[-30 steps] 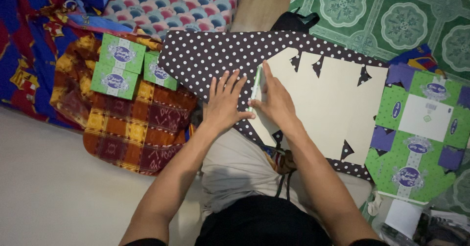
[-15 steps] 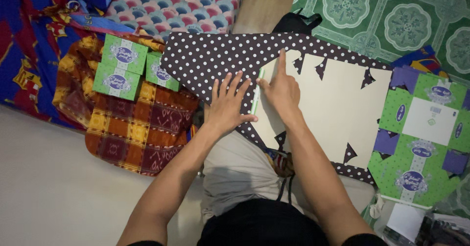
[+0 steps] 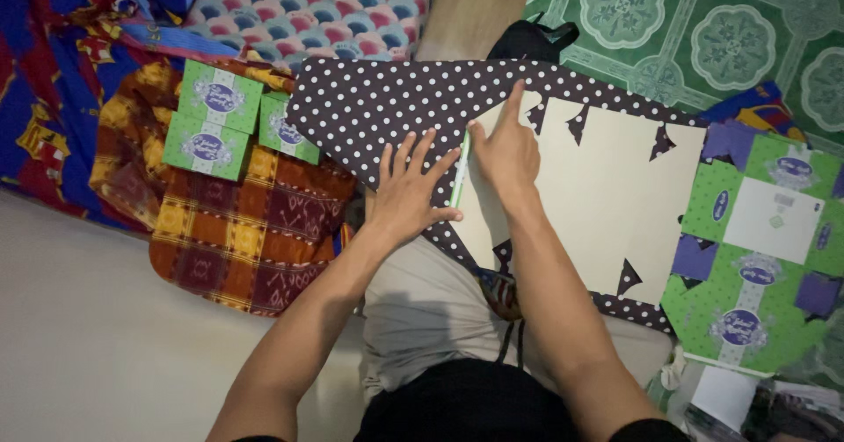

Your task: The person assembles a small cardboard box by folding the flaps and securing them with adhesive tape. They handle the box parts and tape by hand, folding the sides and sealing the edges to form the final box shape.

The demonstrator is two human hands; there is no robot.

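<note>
Head view, looking down. Left hand (image 3: 407, 198) pressed flat on the dark brown white-dotted wrapping paper (image 3: 387, 112), fingers (image 3: 420, 154) spread apart, holding nothing. Right hand (image 3: 505, 150) resting on the cream flat cardboard panel (image 3: 607, 205) at its folded left edge, index finger stretched forward, remaining fingers curled together, nothing gripped. Panel lying on the dotted paper across the lap, small dotted triangular flaps folded over its rim. Both forearms crossing the grey shorts (image 3: 422, 310), hiding part of the paper's near edge.

Left of the paper: two green rectangular boxes with oval purple labels (image 3: 215, 119), side by side on a red-and-yellow checked cloth (image 3: 246, 240). Right of the panel, touching it: an unfolded green flat carton with purple flaps and a white square centre (image 3: 756, 231). Beyond: a green patterned floor mat (image 3: 703, 29), a black bag (image 3: 527, 38) just behind the paper.
</note>
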